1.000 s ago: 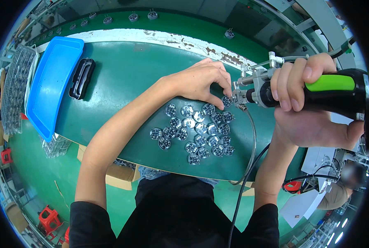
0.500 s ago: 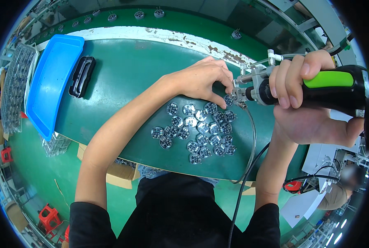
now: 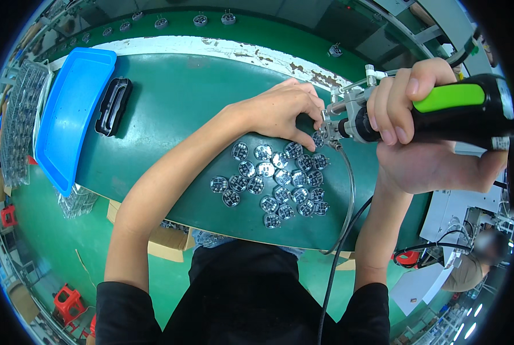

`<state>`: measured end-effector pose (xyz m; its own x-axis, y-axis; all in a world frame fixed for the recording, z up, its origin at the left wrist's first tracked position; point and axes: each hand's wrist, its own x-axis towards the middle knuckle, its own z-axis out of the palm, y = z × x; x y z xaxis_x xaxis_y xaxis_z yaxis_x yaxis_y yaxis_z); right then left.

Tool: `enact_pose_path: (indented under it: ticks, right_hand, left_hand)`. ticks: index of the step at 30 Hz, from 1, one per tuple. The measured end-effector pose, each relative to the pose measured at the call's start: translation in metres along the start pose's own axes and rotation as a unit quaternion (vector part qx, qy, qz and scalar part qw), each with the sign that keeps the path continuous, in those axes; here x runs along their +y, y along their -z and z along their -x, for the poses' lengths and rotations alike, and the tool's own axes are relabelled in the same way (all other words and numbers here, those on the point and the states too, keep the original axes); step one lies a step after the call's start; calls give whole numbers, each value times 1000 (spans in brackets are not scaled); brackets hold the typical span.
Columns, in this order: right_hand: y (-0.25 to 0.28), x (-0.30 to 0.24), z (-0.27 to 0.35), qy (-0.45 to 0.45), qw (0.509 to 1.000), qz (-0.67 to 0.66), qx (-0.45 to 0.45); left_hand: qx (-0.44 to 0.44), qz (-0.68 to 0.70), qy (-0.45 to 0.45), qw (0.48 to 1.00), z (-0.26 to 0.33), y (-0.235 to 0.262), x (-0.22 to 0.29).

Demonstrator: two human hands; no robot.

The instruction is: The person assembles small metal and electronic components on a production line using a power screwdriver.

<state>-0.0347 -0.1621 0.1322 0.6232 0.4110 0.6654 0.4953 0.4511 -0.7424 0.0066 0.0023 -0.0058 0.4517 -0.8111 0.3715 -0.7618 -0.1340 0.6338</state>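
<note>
My right hand (image 3: 409,109) is wrapped round a black electric screwdriver (image 3: 449,118) with a green panel, held nearly level. Its metal front end, with a thin hose fitted, points left and meets a small round circuit-board part (image 3: 318,139). Thumb and fingers of my left hand (image 3: 285,109) close round that part from the left, on the green table (image 3: 170,109). The screwdriver's tip is hidden by its metal fittings. Just nearer to me lies a loose cluster of similar round parts (image 3: 283,194), faces up, with dark components and shiny rims.
A blue tray (image 3: 67,121) and a black plastic holder (image 3: 113,107) sit at the left. Past a worn white ledge (image 3: 211,46), more round parts (image 3: 200,20) stand spaced along a green belt. A black cable (image 3: 331,282) hangs near my right forearm. Cardboard boxes (image 3: 166,242) are below the table edge.
The screwdriver and my right hand have shifted slightly left and away from me. My left hand stays on the same part. Parts on the far belt have moved a little to the right.
</note>
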Motion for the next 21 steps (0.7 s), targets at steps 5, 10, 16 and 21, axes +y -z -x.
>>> enact_pose_path:
  ticks: [5,10,16,21]
  right_hand:
    - [11,10,-9,12,1000,1,-19]
    - [12,13,-10,23,999,-8,-38]
    - [-15,-15,-6,-148,953,103,245]
    - [-20,-46,7,-109,978,41,175]
  left_hand:
    - [1,9,0,1000,0,0,0]
    - [-3,9,4,1000,-1,0,1]
    - [9,3,-5,1000,-3,-3,2]
    - [8,7,7,1000,0,2,4]
